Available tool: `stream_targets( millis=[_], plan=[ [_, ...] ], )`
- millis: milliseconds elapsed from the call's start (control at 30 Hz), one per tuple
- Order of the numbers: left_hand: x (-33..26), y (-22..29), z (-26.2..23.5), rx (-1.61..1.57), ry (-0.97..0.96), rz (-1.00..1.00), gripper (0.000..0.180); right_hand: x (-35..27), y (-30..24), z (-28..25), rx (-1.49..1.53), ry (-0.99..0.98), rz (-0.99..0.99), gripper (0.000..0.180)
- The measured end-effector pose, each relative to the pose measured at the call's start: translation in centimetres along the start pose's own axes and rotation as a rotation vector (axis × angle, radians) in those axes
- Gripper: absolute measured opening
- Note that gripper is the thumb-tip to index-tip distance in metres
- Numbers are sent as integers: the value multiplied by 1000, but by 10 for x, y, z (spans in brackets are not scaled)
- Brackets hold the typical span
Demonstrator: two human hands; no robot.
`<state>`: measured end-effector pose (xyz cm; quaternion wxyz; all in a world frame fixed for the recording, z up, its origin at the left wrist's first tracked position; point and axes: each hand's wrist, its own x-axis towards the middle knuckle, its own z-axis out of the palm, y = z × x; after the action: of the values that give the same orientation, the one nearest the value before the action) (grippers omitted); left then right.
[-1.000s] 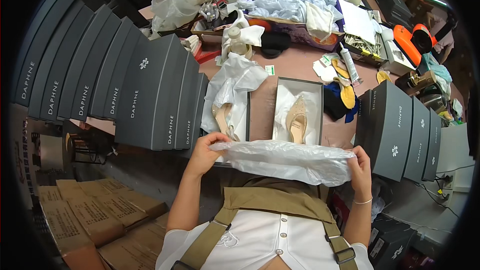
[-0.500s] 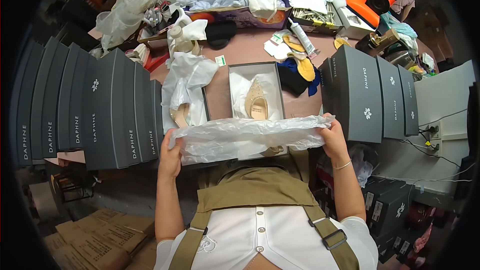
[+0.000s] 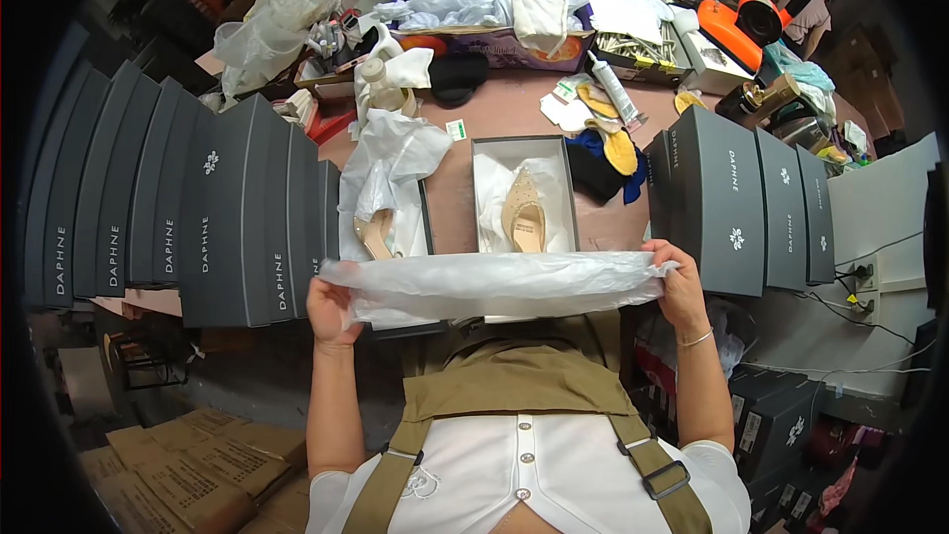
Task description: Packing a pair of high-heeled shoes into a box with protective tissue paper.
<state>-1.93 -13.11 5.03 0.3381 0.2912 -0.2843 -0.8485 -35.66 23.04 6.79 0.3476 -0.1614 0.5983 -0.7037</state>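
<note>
Between my two hands stretches a sheet of white tissue paper (image 3: 494, 285), held as a long folded strip. My left hand (image 3: 334, 312) is closed on one end and my right hand (image 3: 682, 289) pinches the other. Beyond the strip, a grey shoe box (image 3: 571, 200) stands open with white paper lining. A beige pointed shoe (image 3: 522, 200) with small sparkling studs lies in it, its lower part covered by the strip. To the left, a second beige shoe (image 3: 374, 233) rests in another open box (image 3: 427, 220), partly under crumpled white tissue (image 3: 395, 153).
Dark grey shoe boxes stand in rows at left (image 3: 222, 218) and right (image 3: 707, 203). A purple carton (image 3: 484, 47) full of pale wrapping sits at the back. A white tube (image 3: 615, 89) and yellow pads (image 3: 620, 151) lie beyond the middle box. Flattened cardboard (image 3: 188, 475) is lower left.
The tissue strip is now narrower, smoother and pulled tighter. My hands are slightly farther apart, both still holding its ends. The whole view has shifted a little.
</note>
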Motion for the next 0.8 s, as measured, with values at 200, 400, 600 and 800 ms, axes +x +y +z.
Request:
stream_targets(
  millis=[200, 400, 600, 800],
  plan=[
    [-4, 21, 25, 371, 9, -130, 22, -17, -6, 17, -1172, -76, -361, 12],
    [-26, 44, 59, 788, -190, -16, 17, -40, -6, -9, -1514, -258, 37, 11],
    [-33, 69, 102, 982, -526, 20, 30, -11, -85, 92, -765, -349, -234, 28],
    [-42, 102, 145, 1272, -570, 326, 30, 32, -47, 141, -895, -815, -99, 30]
  ],
)
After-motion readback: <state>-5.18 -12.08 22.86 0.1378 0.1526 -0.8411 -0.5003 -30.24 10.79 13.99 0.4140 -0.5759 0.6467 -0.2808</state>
